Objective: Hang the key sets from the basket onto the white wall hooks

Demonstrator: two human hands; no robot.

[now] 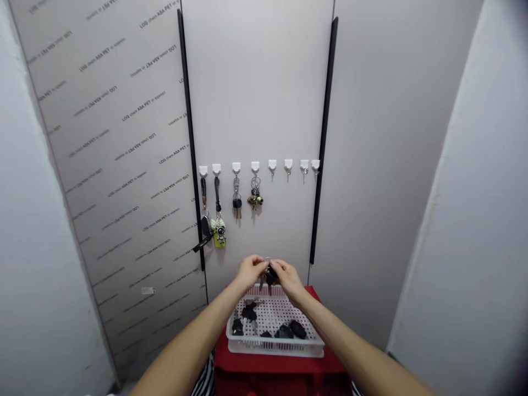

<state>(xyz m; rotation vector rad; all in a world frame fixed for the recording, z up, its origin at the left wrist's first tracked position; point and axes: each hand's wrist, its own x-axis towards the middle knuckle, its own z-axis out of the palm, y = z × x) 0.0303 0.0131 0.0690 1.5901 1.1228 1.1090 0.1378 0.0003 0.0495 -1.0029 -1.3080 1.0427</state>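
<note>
A bunch of keys (269,276) on a metal ring hangs between my two hands, above the far part of a white plastic basket (276,346). My left hand (251,270) pinches the ring from the left side. From the right, my right hand (287,276) is closed on the same bunch, near a dark key head. Inside the basket lie more keys: a black-headed bunch (249,312) at the left, and dark car key fobs (297,329) toward the front right.
White hooks (272,165) run in a row across a pale cabinet door (258,82). Several key sets, such as a brass-coloured bunch (255,200) and an astronaut keychain (220,235), hang from the left hooks. The basket stands on a red surface (272,363). Long black handles (324,137) flank the door.
</note>
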